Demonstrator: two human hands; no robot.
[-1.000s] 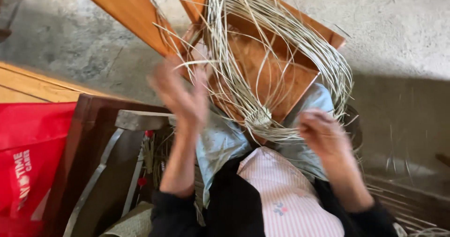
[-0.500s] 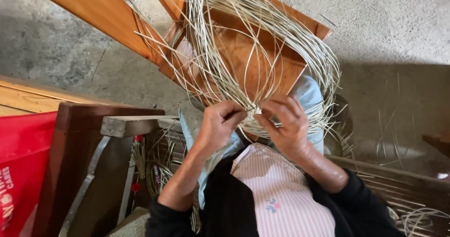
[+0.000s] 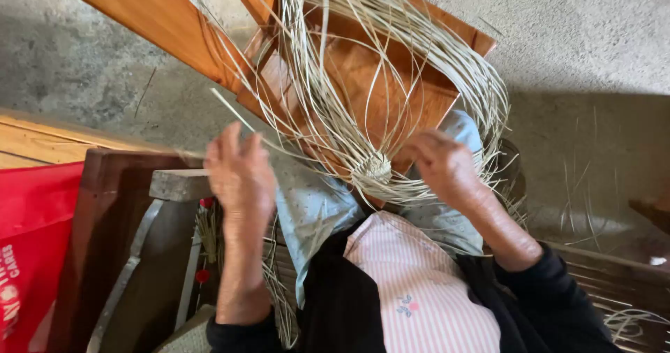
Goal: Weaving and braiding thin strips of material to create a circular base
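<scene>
A red bag (image 3: 31, 255) lies at nine o'clock beside a dark wooden frame (image 3: 105, 220). The left hand (image 3: 241, 175), raised with fingers loosely curled, pinches a single pale reed strand (image 3: 234, 112) running off toward eleven o'clock. At centre, the woven reed disc (image 3: 373, 170) sits against an orange wooden board (image 3: 363, 74), loose strands fanning toward twelve. At its three o'clock, the right hand (image 3: 443, 164) curls closed on the strands.

Head-worn view, steeply downward (close)
</scene>
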